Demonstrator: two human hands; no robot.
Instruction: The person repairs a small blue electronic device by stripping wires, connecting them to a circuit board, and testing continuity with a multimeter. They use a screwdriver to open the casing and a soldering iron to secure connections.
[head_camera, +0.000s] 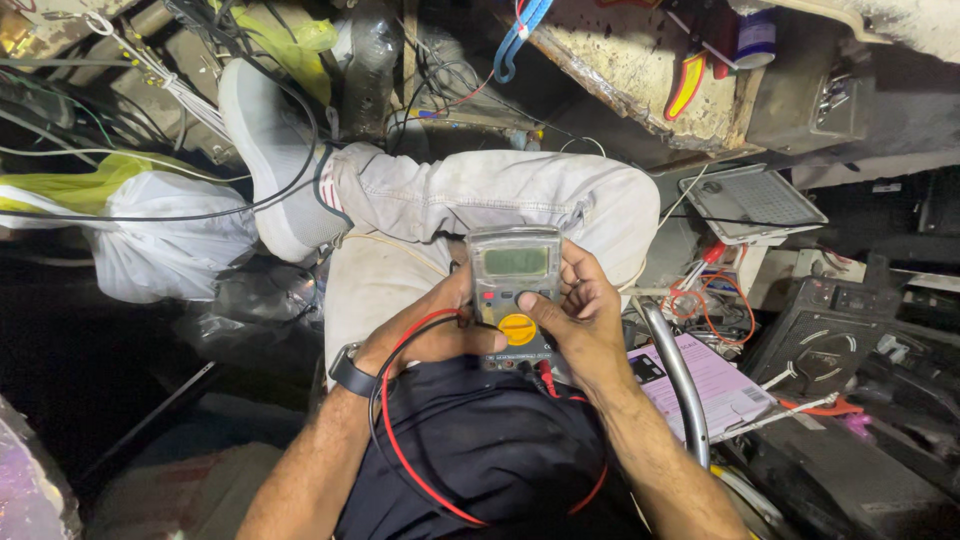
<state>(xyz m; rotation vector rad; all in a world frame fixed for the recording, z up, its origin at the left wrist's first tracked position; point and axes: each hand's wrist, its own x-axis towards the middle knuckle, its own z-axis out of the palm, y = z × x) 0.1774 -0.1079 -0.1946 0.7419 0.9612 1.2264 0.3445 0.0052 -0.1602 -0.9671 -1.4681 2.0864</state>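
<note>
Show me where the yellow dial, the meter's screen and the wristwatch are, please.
yellow dial (517, 328), head view, centre of the round knob.
meter's screen (516, 261), head view, middle of the grey display.
wristwatch (352, 373), head view, dark band on the left wrist.

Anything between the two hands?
Head view: the grey multimeter sits between left hand and right hand, right thumb on its yellow dial.

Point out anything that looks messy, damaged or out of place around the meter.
The multimeter, held by the left hand and right hand, looks intact. Its red lead and black lead loop loosely over the lap. To the right, red wires lie tangled beside a pink booklet.
</note>
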